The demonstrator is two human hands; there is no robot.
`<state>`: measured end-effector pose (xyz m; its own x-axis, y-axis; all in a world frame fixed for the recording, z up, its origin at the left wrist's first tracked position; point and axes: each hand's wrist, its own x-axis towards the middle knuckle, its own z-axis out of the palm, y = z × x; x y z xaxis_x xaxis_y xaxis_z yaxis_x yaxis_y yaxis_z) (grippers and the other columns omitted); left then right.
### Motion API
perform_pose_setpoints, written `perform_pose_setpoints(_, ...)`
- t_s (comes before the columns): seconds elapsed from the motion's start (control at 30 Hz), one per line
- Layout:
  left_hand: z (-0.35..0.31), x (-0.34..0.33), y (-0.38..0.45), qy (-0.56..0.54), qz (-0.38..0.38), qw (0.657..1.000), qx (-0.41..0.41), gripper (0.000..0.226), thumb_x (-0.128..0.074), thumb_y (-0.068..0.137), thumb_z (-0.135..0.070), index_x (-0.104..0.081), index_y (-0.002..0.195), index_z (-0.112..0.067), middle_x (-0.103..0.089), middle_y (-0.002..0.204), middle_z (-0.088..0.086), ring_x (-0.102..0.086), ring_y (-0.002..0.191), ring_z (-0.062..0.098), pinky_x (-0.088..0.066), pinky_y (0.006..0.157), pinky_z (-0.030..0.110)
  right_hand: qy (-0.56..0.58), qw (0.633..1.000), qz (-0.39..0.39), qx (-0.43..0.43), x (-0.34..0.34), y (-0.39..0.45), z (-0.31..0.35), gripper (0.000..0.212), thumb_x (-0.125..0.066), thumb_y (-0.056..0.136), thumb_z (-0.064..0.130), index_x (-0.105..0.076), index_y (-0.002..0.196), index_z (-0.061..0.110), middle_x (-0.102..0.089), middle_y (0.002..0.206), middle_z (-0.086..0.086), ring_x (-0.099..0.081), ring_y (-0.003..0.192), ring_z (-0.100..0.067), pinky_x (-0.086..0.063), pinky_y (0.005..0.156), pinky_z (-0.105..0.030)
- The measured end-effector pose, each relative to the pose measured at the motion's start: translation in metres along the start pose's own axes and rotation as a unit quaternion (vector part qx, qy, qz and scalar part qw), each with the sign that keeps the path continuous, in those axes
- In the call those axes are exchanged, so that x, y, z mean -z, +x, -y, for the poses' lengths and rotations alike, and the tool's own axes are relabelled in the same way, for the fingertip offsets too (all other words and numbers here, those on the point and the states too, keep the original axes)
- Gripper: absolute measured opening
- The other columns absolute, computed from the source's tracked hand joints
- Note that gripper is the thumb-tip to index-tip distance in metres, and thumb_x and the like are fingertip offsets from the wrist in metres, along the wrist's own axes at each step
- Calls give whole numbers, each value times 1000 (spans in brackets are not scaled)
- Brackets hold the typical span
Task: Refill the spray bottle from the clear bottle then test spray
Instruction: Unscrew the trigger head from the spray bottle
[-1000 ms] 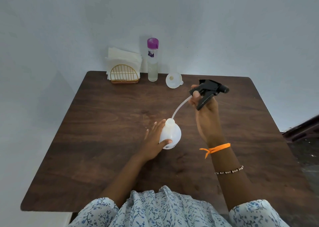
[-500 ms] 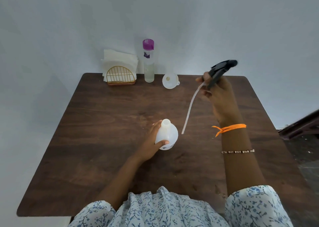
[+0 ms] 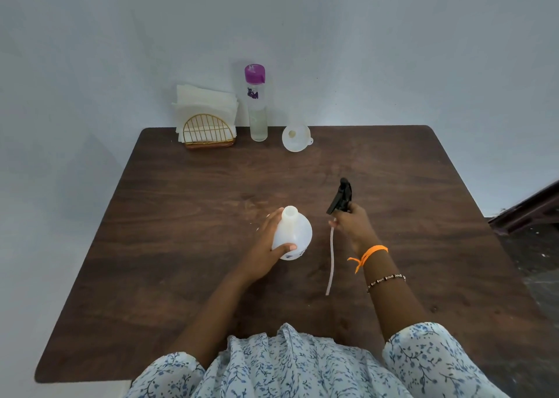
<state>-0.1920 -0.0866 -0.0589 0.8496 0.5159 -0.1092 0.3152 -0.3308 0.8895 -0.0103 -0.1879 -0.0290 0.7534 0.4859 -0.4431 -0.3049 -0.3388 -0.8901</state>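
Lowered since half a second ago, the right hand point(image 3: 352, 222) now sits just above the desk point(image 3: 181, 246), its grip closed round the black trigger head point(image 3: 340, 198), whose pale dip tube point(image 3: 331, 264) trails back toward the person along the wood. Before, that head was raised near the far right edge. The left hand point(image 3: 266, 252) has stayed put, its grip wrapped round the white spray bottle point(image 3: 295, 234), which stands upright near the middle of the desk with its neck open.

Dark brown wood grain covers the desk, with rounded corners and a faint sheen at the centre. Along its far edge, against a plain pale blue-grey wall point(image 3: 393, 50), stand a gold wire holder of white napkins point(image 3: 207, 125), the clear bottle point(image 3: 257, 107) with a purple cap just beside it, and a white funnel point(image 3: 296, 139) lying near that. At the right, beyond the desk, a dark floor point(image 3: 538, 261) and a dark wooden edge show.
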Motion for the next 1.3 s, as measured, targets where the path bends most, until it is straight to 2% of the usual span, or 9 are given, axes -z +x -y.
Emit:
perform_pose_setpoints(0.17, 1, 0, 0, 2, 1, 1000, -9, 71, -60, 81, -42, -20, 139, -35, -27, 147, -12, -24, 138, 11, -24, 115, 43, -37, 998, 9, -47, 1, 9, -16, 25, -44, 91, -8, -51, 114, -4, -48, 86, -7, -48, 79, -16, -48, 91, -36)
perform_pose_setpoints(0.27, 1, -1, 0, 9, 2, 1000, -11, 70, -59, 81, -41, -20, 139, -35, -26, 147, -12, -22, 139, 13, -22, 116, 43, -79, 996, 7, -49, -1, 13, -26, 28, -52, 89, -6, -51, 117, -8, -50, 104, -14, -52, 92, -22, -50, 82, -30)
perform_pose_setpoints(0.37, 3, -2, 1, 16, 2, 1000, -3, 75, -58, 80, -43, -20, 143, -29, -24, 151, -8, -20, 141, 15, -22, 116, 44, -115, 992, -23, -53, -5, 14, -37, 25, -61, 87, 4, -58, 109, -8, -56, 96, -14, -58, 72, -18, -54, 64, -26)
perform_pose_setpoints(0.5, 0, 0, -1, 9, 7, 1000, 0, 77, -60, 81, -41, -19, 144, -26, -24, 151, -7, -20, 140, 14, -22, 117, 40, -142, 987, -58, -55, -6, 17, -49, 31, -67, 84, 14, -60, 107, -5, -63, 96, -16, -60, 58, -14, -58, 70, -32)
perform_pose_setpoints(0.6, -2, 0, -1, 8, 12, 1000, 3, 76, -61, 84, -37, -19, 145, -23, -24, 151, -5, -21, 140, 14, -22, 116, 37, -131, 988, -71, -46, -5, 17, -50, 36, -70, 82, 14, -59, 110, -5, -65, 103, -21, -61, 56, -14, -58, 61, -27)
perform_pose_setpoints(0.73, -5, 1, -2, 12, 14, 1000, 8, 75, -63, 85, -34, -19, 145, -22, -23, 151, -4, -23, 139, 14, -24, 114, 32, -96, 991, -73, -60, -5, 14, -48, 39, -72, 80, 11, -57, 113, -4, -63, 106, -22, -66, 74, -26, -56, 74, -34)
perform_pose_setpoints(0.87, -5, 1, -3, 3, 15, 1000, 12, 75, -61, 83, -38, -20, 144, -26, -25, 150, -7, -25, 137, 12, -27, 113, 33, -66, 993, -69, -69, -4, 14, -50, 47, -72, 79, 7, -54, 119, -7, -61, 105, -20, -64, 80, -25, -57, 79, -38)
perform_pose_setpoints(1.03, -10, 2, -4, -10, 7, 1000, 14, 71, -62, 81, -38, -20, 138, -36, -26, 149, -9, -26, 136, 9, -25, 110, 26, -29, 996, -56, -68, -2, 12, -47, 41, -70, 78, -1, -52, 115, -5, -54, 78, -7, -58, 80, -22, -54, 73, -34)
perform_pose_setpoints(1.3, -13, 3, 1, 1, -1, 999, 36, 78, -68, 74, -34, -30, 141, -21, -30, 146, -5, -21, 141, 23, -23, 115, 46, -99, 992, -79, -24, 1, 11, -34, 40, -74, 75, 8, -54, 109, 6, -55, 98, -10, -55, 88, -23, -49, 76, -36)
